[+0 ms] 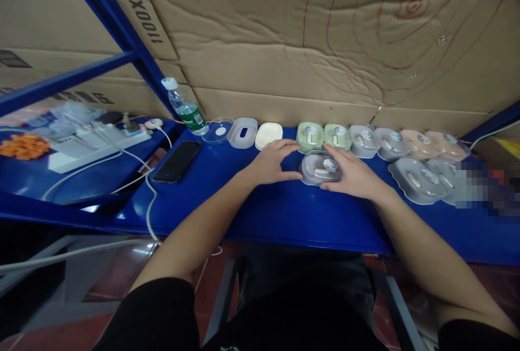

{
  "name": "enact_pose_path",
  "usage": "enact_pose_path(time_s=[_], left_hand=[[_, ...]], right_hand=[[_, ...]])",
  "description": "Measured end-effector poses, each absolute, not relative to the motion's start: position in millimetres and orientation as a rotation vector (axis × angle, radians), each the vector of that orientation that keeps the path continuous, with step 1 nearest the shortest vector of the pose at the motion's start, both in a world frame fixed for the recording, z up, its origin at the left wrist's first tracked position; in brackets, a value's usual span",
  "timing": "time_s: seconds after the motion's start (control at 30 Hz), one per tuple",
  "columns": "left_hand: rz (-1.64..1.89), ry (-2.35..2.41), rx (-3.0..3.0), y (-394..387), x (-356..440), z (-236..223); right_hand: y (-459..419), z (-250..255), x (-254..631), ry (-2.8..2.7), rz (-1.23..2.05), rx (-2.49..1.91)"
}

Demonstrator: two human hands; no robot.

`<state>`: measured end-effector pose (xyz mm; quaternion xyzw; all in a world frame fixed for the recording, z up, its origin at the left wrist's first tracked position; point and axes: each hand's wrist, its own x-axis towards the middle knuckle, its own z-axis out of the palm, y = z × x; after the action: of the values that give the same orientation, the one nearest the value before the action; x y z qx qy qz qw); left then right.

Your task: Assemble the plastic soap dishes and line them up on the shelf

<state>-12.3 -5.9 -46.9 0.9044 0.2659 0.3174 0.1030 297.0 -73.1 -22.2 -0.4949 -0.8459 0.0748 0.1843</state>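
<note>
A grey lidded plastic case lies on the blue table between my two hands. My left hand rests at its left edge, fingers curled against it. From the other side my right hand clasps the case, with the fingers laid over its right part. Just behind the case stand two green cases in a row along the cardboard wall.
The row continues right with grey cases and pink cases; more grey ones lie in front. To the left are a white tray, a grey insert, a clear lid, a water bottle, a black phone and a power strip.
</note>
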Motion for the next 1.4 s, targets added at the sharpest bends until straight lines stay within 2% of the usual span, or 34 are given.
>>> enact_pose_path(time_s=[0.1,0.43,0.63,1.0,1.23,1.4], left_hand=[[0.914,0.719,2.624,-17.1,-0.7,-44.9],[1.183,0.838,2.680,-16.5,-3.4,-36.4],[1.315,0.983,2.633,-25.5,2.4,-29.8],[1.378,1.045,2.539,-22.5,1.8,-37.5],[1.038,0.658,2.879,-30.8,2.7,-27.2],[1.004,0.749,2.966,-17.9,-7.6,-28.6]], right_hand=[[-75.0,-25.2,281.2,-2.264,0.185,-1.308],[-82.6,-17.0,276.0,-2.079,0.092,-1.120],[-86.2,-15.6,270.3,-2.060,0.205,-1.192],[-84.5,-22.8,276.6,-1.811,0.059,-1.215],[-62.2,-35.9,290.3,-1.470,0.475,-1.286],[-53.9,-35.4,297.4,-1.520,0.602,-1.221]])
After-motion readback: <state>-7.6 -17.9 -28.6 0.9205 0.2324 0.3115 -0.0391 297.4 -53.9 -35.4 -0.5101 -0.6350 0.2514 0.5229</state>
